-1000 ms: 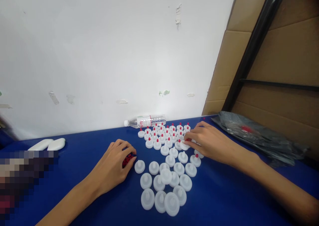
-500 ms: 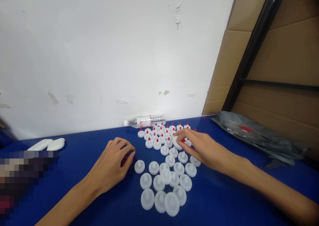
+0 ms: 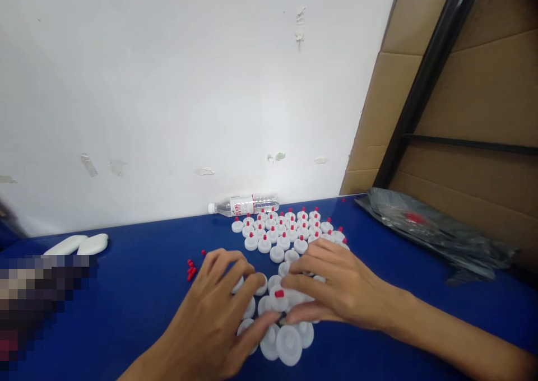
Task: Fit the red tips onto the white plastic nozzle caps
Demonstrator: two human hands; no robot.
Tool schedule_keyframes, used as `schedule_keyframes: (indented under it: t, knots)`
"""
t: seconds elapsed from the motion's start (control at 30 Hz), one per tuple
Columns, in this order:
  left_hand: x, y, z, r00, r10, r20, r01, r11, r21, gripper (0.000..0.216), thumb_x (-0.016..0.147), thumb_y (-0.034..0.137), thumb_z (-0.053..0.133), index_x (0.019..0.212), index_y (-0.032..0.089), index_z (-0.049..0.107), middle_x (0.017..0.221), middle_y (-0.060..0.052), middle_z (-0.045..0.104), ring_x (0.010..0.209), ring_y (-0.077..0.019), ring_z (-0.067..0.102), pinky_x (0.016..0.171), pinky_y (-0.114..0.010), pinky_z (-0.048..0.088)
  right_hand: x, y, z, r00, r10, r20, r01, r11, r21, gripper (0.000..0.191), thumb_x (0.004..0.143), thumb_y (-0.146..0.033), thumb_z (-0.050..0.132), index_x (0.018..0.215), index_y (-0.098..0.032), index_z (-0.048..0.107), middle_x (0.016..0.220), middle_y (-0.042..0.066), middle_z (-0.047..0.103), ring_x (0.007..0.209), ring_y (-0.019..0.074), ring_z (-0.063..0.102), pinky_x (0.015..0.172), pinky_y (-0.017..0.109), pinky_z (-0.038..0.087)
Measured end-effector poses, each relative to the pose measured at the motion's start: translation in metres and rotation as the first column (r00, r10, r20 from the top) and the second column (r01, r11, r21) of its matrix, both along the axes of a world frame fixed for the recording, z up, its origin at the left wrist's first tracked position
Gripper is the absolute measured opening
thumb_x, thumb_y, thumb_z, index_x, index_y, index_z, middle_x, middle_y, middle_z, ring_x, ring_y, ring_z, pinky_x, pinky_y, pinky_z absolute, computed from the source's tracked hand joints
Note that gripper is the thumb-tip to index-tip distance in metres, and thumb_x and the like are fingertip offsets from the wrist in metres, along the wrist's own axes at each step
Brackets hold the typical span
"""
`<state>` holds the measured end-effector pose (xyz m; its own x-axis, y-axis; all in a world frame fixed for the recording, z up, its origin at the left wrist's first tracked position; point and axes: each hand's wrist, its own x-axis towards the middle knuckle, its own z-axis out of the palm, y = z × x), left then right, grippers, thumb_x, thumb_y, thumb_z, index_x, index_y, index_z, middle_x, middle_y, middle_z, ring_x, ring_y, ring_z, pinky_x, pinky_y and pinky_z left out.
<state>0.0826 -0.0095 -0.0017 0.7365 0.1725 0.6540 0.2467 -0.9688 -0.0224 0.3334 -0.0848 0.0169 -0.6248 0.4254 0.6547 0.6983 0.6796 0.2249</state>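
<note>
Over a cluster of white round caps [image 3: 288, 344] on the blue table, my left hand [image 3: 235, 308] has its fingers apart and seems to hold nothing. Its thumb and index finger lie at the left of a cap bearing a small red tip [image 3: 279, 294]; whether the tip is fitted or loose, I cannot tell. My right hand [image 3: 336, 283] is on the other side, thumb and fingers parted around the same group, slightly blurred, covering several caps. Beyond the hands stand rows of white caps with red tips [image 3: 284, 238]. Loose red tips [image 3: 191, 270] lie left of my left hand.
A clear water bottle [image 3: 244, 204] lies along the wall behind the caps. To the right are a grey plastic bag [image 3: 437, 235] and cardboard [image 3: 389, 89] by a black frame. Two white rounded objects [image 3: 93, 244] sit at the left.
My left hand has moved right from the loose red tips, uncovering them. My right hand has drawn back from the red-tipped rows to the nearer caps. A red tip now shows on a near cap.
</note>
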Motion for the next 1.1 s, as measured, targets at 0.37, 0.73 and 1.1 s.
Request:
schedule_keyframes:
  t: [0.37, 0.73, 1.1]
  knots:
    - [0.006, -0.009, 0.004, 0.982, -0.146, -0.123, 0.168, 0.966, 0.195, 0.025, 0.094, 0.007, 0.04, 0.099, 0.022, 0.059, 0.088, -0.008, 0.071, 0.089, -0.0265, 0.061, 0.089, -0.048, 0.048, -0.017, -0.01, -0.003, 0.995, 0.094, 0.04, -0.096, 0.994, 0.045, 0.036, 0.107, -0.042, 0.061, 0.081, -0.018, 0.067, 0.069, -0.001, 0.063, 0.063, 0.0141, 0.051, 0.066, 0.033, 0.046]
    - [-0.038, 0.057, 0.025, 0.98, 0.2, 0.012, -0.2, 0.98, 0.008, 0.016, 0.106, 0.019, 0.042, 0.096, 0.023, 0.054, 0.087, -0.003, 0.062, 0.09, -0.0249, 0.053, 0.083, -0.043, 0.039, 0.053, 0.021, 0.015, 0.935, -0.354, 0.032, 0.354, 0.923, -0.152, 0.018, 0.11, -0.03, 0.052, 0.112, -0.021, 0.068, 0.1, 0.006, 0.076, 0.088, 0.0206, 0.069, 0.104, 0.046, 0.039]
    - [-0.031, 0.072, -0.009, 0.947, 0.248, -0.206, -0.275, 0.954, -0.115, 0.022, 0.107, 0.029, 0.046, 0.099, 0.022, 0.066, 0.102, -0.006, 0.07, 0.103, -0.0283, 0.057, 0.087, -0.044, 0.044, 0.067, 0.025, 0.017, 0.902, -0.413, 0.124, 0.419, 0.774, -0.474, 0.015, 0.103, -0.033, 0.063, 0.094, -0.022, 0.07, 0.078, 0.0, 0.069, 0.073, 0.0191, 0.063, 0.087, 0.039, 0.042]
